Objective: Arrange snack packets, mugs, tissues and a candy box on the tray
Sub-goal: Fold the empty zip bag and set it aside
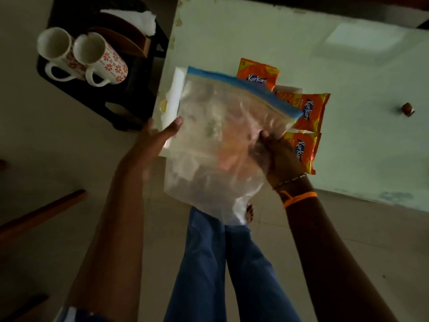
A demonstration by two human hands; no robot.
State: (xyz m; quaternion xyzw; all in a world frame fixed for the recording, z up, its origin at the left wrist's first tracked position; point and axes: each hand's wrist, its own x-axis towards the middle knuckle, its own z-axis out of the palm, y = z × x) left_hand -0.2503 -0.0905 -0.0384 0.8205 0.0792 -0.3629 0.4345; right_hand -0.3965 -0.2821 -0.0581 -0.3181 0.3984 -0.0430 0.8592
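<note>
Three orange Kurkure snack packets [308, 112] lie on a white rectangular tray [173, 96], mostly hidden behind a clear blue-sealed zip bag [220, 140] (contents too blurred to identify). The right hand [278, 154] pinches the bag's edge; the left hand [160, 135] is open-fingered beside it. Two floral white mugs [81, 56] sit well apart on a black stool [130, 94].

Home: tiled floor [58, 147], table [348, 112] w/ mugs [99, 56].
</note>
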